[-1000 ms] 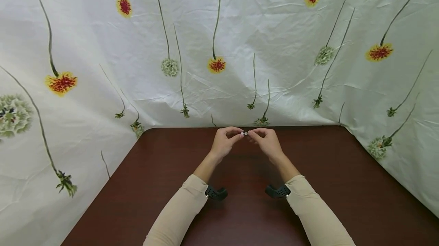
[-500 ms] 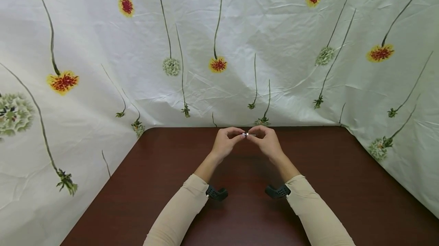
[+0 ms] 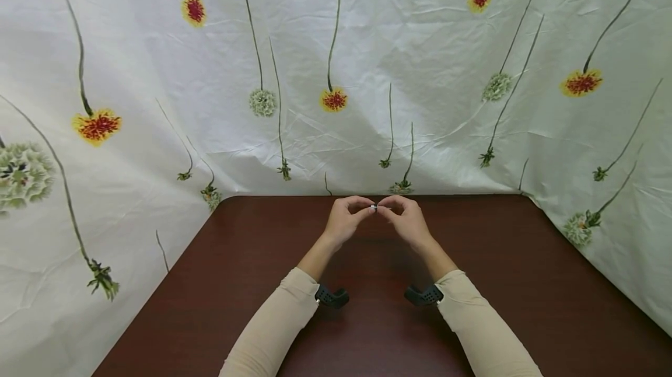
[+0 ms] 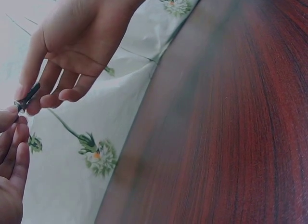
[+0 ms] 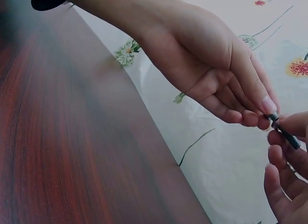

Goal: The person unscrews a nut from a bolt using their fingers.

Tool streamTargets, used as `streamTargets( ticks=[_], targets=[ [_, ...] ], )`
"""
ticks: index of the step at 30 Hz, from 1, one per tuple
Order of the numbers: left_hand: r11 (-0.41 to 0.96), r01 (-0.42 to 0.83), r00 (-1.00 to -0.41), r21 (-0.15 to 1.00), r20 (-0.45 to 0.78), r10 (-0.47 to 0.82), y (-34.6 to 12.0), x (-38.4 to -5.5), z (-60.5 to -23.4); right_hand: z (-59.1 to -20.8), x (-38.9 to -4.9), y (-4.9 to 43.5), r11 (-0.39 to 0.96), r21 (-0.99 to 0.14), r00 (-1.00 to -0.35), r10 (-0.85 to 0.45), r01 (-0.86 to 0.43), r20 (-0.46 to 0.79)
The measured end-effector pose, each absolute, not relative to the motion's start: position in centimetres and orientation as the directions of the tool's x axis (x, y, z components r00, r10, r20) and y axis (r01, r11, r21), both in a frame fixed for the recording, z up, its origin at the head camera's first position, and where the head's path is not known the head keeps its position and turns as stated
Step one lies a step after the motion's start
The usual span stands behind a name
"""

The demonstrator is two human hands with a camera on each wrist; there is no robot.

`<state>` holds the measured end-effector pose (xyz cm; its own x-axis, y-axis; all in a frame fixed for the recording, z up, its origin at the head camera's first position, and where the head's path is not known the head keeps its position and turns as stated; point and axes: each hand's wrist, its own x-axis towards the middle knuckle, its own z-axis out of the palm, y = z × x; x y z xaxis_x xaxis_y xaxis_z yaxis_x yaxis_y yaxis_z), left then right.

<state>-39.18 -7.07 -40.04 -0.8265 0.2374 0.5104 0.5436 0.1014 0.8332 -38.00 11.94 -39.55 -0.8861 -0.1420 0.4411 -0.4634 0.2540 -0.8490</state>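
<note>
The left hand (image 3: 341, 219) and right hand (image 3: 409, 222) nearly meet over the brown table (image 3: 247, 260), each pinching a small threaded metal piece (image 5: 291, 137) between thumb and fingertips; it bridges the two hands, its dark shank at the right fingertips, its silvery end at the left

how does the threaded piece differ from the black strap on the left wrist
Size: the threaded piece is tiny, the black strap larger. Shape: the threaded piece is straight and ridged, the black strap curved. State: the left hand and right hand hold the threaded piece at their fingertips; the black strap sits at the left wrist. Both have dark parts.
</note>
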Motion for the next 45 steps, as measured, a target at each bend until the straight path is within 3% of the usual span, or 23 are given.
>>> streamTargets(
  ticks=[10, 19, 26, 35, 45],
  targets=[
    [0.104, 0.531, -0.835, 0.841, 0.499, 0.231, -7.2, -39.6, -40.4, -39.6, -37.8, 11.7, 0.243, -0.875, -0.908, -0.12, -0.42, 0.402],
    [0.084, 0.526, -0.837, 0.847, 0.497, 0.23, -7.3, -39.7, -40.5, -39.7, -37.8, 11.8, 0.275, -0.821, -0.866, -0.151, -0.5, 0.476],
    [0.114, 0.508, -0.849, 0.854, 0.474, 0.233, -7.2, -39.6, -40.4, -39.9, -38.0, 11.7, 0.294, -0.837, -0.885, -0.093, -0.462, 0.456],
    [0.097, 0.524, -0.837, 0.846, 0.49, 0.242, -7.3, -37.1, -38.1, -39.8, -38.1, 11.8, 0.314, -0.792, -0.85, -0.138, -0.524, 0.508],
    [0.121, 0.521, -0.843, 0.845, 0.486, 0.23, -7.4, -36.9, -38.0, -39.9, -38.1, 11.8, 0.318, -0.815, -0.874, -0.135, -0.485, 0.468]
  ],
)
